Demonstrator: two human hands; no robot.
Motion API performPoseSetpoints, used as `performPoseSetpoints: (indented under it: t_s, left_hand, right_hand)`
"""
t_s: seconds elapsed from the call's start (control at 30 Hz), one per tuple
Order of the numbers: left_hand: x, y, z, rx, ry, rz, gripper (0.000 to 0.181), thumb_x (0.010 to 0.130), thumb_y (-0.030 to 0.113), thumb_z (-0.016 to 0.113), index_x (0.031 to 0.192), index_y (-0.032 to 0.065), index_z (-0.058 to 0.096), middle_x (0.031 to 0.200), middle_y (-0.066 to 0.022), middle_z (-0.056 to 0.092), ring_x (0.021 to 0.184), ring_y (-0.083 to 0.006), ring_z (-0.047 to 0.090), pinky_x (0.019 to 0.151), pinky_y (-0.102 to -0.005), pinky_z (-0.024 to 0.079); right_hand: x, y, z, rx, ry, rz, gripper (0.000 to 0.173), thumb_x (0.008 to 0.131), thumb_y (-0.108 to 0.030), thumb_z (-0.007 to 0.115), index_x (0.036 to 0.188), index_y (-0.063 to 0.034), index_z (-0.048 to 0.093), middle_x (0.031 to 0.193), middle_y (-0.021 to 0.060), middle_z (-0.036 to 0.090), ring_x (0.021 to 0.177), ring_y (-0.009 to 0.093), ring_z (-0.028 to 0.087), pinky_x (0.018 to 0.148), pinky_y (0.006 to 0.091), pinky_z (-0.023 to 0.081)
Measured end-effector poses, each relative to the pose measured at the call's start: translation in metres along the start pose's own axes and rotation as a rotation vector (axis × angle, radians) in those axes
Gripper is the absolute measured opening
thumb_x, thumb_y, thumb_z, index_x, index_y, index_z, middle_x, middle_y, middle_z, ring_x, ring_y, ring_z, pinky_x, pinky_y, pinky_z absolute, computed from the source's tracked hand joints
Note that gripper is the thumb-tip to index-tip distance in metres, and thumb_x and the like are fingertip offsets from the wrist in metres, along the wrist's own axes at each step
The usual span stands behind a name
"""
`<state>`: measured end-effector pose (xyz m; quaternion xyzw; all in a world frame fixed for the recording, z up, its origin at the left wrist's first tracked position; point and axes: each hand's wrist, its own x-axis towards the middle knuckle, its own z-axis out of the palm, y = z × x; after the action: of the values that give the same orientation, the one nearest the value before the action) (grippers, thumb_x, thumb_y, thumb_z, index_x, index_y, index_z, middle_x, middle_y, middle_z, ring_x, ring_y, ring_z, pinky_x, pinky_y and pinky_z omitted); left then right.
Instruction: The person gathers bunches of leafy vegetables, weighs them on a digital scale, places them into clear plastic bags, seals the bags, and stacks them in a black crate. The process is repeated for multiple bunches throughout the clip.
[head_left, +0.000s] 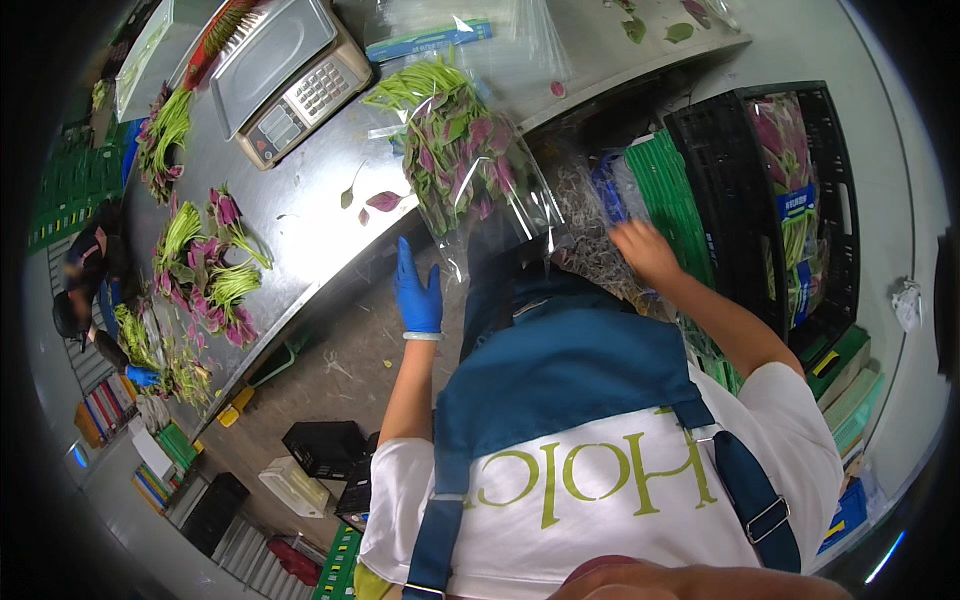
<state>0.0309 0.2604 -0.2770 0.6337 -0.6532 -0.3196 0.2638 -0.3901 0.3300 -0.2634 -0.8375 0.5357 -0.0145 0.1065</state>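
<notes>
My left hand (418, 292), in a blue glove, is raised beside the steel table's front edge, fingers apart and holding nothing. Just beyond it a clear plastic bag (480, 165) of red-and-green amaranth leaves lies at the table edge, its leafy end hanging over, stems pointing away. My right hand (643, 251) is bare, with bent fingers beside a blue strip (607, 187) in clear plastic; whether it grips the strip cannot be told. Loose amaranth bunches (206, 270) lie on the left of the table (300, 217), and a few single leaves (384, 201) nearer the middle.
A digital scale (300, 97) and clear bags (517, 34) with a blue-printed band stand at the back. On the right are a green crate (667, 195) and a black crate (840, 217) of bagged greens. A co-worker (90, 277) is at the far left. Crates (322, 446) stand on the floor.
</notes>
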Motion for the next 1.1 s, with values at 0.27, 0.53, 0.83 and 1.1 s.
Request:
performPoseSetpoints:
  t_s: [0.27,0.53,0.83,1.1]
  left_hand:
    - [0.025,0.017,0.01,0.618,-0.15,0.621,0.064,0.078,0.019,0.069,0.139,0.0156,0.049,0.148,-0.0093,0.042,0.131,-0.032,0.044,0.109,-0.0466,0.032]
    - [0.041,0.016,-0.009,0.467,-0.346,0.774,0.055,0.082,0.012,0.063,0.136,0.0121,0.051,0.141,-0.0081,0.05,0.124,-0.0273,0.052,0.104,-0.0402,0.04]
    - [0.043,0.018,-0.018,0.45,-0.406,0.723,0.057,0.082,0.014,0.064,0.137,0.0118,0.05,0.139,-0.0093,0.051,0.124,-0.0289,0.051,0.103,-0.0417,0.041]
    - [0.057,0.018,-0.037,0.259,-0.525,0.614,0.055,0.08,0.006,0.062,0.134,0.0105,0.053,0.136,-0.0124,0.054,0.122,-0.0324,0.053,0.101,-0.0421,0.042]
  right_hand:
    - [0.078,-0.039,0.028,2.073,-0.641,0.53,0.052,0.085,-0.002,0.056,0.134,-0.0019,0.038,0.118,0.016,0.063,0.086,0.019,0.063,0.076,0.0326,0.051]
    - [-0.112,0.048,0.137,1.176,-0.272,0.606,0.043,0.088,-0.018,0.067,0.126,-0.0036,0.054,0.099,0.0102,0.059,0.086,0.023,0.06,0.072,0.0347,0.049]
    - [0.08,-0.013,-0.032,0.07,0.073,0.196,0.06,0.084,-0.008,0.061,0.14,-0.0145,0.041,0.142,0.0107,0.044,0.126,0.03,0.046,0.103,0.0432,0.043]
    - [0.159,0.009,-0.026,0.211,0.125,-0.576,0.014,0.084,-0.014,0.06,0.095,-0.0053,0.063,0.122,0.0102,0.061,0.123,0.027,0.05,0.105,0.0424,0.04]
